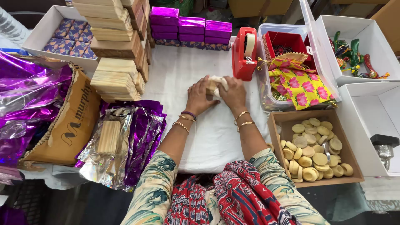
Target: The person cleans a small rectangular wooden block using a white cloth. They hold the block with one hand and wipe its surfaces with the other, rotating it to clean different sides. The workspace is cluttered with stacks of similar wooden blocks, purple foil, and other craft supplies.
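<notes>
— White cloth covered the bench (187,71), and clutter ringed it. How did the hands sit?

— Both forearms reached straight forward and met just short of the red tape dispenser (244,53). The left hand (199,98) and right hand (233,93) lay side by side, knuckles up, fingers (203,85) clenched around a small pale wrapped piece (216,83) between them, low over the cloth.

— Counts?

— One dispenser. Left of it, three stacks of shiny purple boxes (191,27). Further left, tall piles of pale wooden blocks (118,50), too many to count. Right of the dispenser, one clear plastic bin (287,31) holding a yellow pouch with pink flowers (304,89). Below that, one cardboard box of round cream discs (312,152), dozens. Two bangles on each wrist, plus a purple band on the left.

— Anything hard to make out?

— The wrapped piece was mostly hidden by the fingers; I could not tell what it was. The purple foil sheets (137,137) left of the arms covered part of one wooden block.
</notes>
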